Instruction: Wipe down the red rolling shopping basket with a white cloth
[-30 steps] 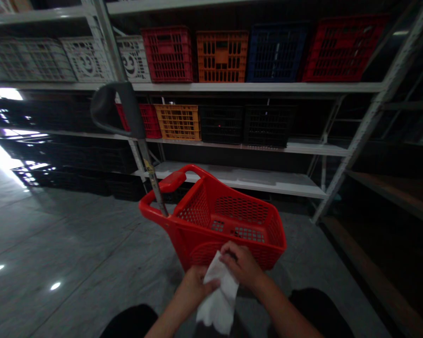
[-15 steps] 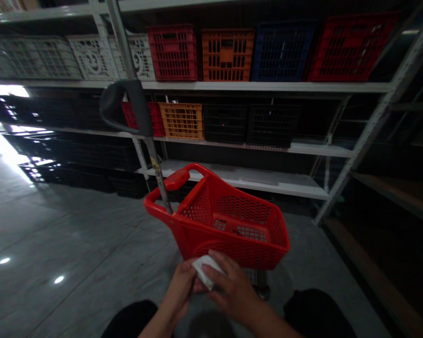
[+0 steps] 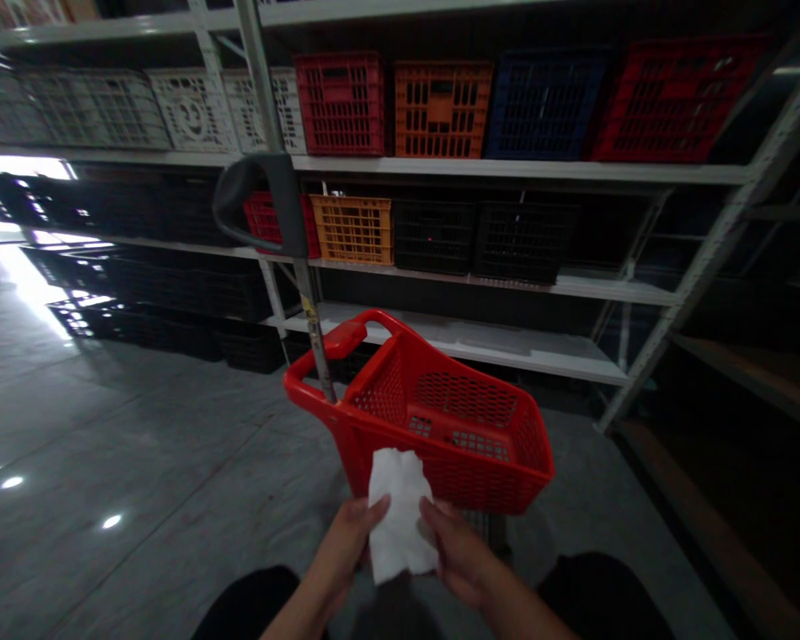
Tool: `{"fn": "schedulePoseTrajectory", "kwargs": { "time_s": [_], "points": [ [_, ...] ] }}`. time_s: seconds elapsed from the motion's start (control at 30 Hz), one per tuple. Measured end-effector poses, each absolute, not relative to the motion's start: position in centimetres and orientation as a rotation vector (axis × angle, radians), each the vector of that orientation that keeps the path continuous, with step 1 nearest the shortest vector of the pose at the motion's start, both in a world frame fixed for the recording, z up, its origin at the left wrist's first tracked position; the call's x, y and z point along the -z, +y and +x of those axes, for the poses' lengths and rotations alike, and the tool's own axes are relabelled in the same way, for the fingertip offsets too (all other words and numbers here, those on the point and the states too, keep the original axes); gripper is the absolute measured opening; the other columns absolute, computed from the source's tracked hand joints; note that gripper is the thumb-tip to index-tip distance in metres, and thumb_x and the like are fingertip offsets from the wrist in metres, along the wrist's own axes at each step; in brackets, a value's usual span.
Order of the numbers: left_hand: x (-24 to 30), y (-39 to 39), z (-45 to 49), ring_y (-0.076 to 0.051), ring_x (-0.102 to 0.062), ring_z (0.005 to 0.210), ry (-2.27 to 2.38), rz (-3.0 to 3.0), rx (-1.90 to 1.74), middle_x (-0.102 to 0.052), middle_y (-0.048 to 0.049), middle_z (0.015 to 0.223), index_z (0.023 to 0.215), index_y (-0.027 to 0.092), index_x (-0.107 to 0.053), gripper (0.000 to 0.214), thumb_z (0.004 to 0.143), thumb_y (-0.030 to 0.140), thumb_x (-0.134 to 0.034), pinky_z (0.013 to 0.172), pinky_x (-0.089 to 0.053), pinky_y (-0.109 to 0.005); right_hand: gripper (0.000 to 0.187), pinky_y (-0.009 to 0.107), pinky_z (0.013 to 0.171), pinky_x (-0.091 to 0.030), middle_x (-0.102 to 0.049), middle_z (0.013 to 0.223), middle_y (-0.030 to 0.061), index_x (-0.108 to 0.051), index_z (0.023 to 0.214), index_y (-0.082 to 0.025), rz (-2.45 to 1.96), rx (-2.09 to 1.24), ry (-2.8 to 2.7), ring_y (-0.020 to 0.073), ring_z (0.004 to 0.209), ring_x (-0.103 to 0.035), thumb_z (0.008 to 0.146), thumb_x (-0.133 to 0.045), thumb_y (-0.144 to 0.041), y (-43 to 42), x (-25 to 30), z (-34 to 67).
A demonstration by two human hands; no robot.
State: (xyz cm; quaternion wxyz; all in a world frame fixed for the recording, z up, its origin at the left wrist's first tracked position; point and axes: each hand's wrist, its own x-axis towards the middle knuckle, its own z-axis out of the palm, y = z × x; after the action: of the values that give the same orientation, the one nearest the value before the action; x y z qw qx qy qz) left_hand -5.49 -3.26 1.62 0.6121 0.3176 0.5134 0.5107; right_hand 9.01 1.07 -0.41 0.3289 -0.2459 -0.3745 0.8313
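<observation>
White and crumpled, the cloth [image 3: 397, 511] is held up between both hands, just in front of the near wall of the red trolley basket [image 3: 507, 471]. The left hand [image 3: 348, 547] pinches its left edge, grip closed on it. The right hand [image 3: 457, 558] closes its grip on the right edge. A grey pull handle [image 3: 267, 200] rises at the basket's left, before shelves [image 3: 507, 166] of coloured crates.

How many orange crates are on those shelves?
2. One orange crate sits on the upper shelf; a second orange crate on the shelf below. The dark corners may hide more.
</observation>
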Motion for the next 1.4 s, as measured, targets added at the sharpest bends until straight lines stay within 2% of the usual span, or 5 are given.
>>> {"fn": "schedulePoseTrajectory", "kwargs": {
  "time_s": [0.3, 0.63, 0.9, 1.1, 1.4],
  "points": [
    [-2.0, -3.6, -6.2, -0.014, -0.058, 0.063, 1.138, 0.998, -1.239, -0.068, -0.0034, 0.073, 0.081, 0.015, -0.069, 0.028, 0.062, 0.034, -0.065, 0.064, -0.044, -0.025, 0.027, 0.016, 0.033, -0.032, -0.059, 0.055, -0.0004, -0.064, 0.087, -0.012, -0.652, -2.127, -0.86, 0.0083, 0.037, -0.047, 0.065, -0.066, -0.029, 2.4, 2.1, 9.4],
    [-1.9, -4.2, -7.5, -0.015, -0.06, 0.075, 1.339, 1.53, -1.194, -0.066, -0.0043, 0.089, 0.094, 0.021, -0.068, 0.032, 0.073, 0.022, -0.045, 0.07, -0.047, -0.025, 0.05, 0.037, 0.076, -0.047, -0.065, 0.101, 0.0097, -0.056, 0.109, -0.016, -0.408, -2.58, -0.509, 0.022, 0.092, -0.061, 0.073, -0.061, -0.049, 1.4, 1.5, 9.1],
    [-4.7, -2.6, -12.9, -0.021, -0.055, 0.1, 1.92, 1.898, -1.292, -0.06, -0.0069, 0.111, 0.105, 0.022, -0.06, 0.034, 0.076, 0.033, -0.046, 0.085, -0.046, -0.036, 0.034, 0.027, 0.044, -0.047, -0.066, 0.067, 0.0026, -0.061, 0.094, -0.015, -0.774, -1.833, -1.094, 0.0141, 0.048, -0.057, 0.07, -0.065, -0.039, 6.7, -1.2, 8.3],
    [-9.2, 3.7, -17.7, -0.024, -0.048, 0.108, 2.489, 2.135, -1.522, -0.054, -0.0123, 0.116, 0.111, 0.015, -0.055, 0.043, 0.081, 0.043, -0.042, 0.094, -0.037, -0.04, 0.044, 0.041, 0.103, -0.033, -0.052, 0.126, 0.0021, -0.06, 0.113, -0.024, -0.676, -0.654, -1.963, 0.0209, 0.119, -0.044, 0.074, -0.045, -0.01, 12.2, -3.9, 7.1],
    [-6.4, 6.5, -16.7, -0.026, -0.049, 0.096, 2.807, 2.316, -0.952, -0.061, -0.0093, 0.085, 0.08, 0.014, -0.064, 0.041, 0.084, 0.044, -0.036, 0.1, -0.018, -0.051, 0.058, 0.046, 0.102, -0.034, -0.042, 0.135, 0.0091, -0.037, 0.133, -0.02, -0.559, -0.247, -2.248, 0.0202, 0.126, -0.035, 0.078, -0.037, -0.002, 11.4, 3.5, 6.9]
  ]
}}
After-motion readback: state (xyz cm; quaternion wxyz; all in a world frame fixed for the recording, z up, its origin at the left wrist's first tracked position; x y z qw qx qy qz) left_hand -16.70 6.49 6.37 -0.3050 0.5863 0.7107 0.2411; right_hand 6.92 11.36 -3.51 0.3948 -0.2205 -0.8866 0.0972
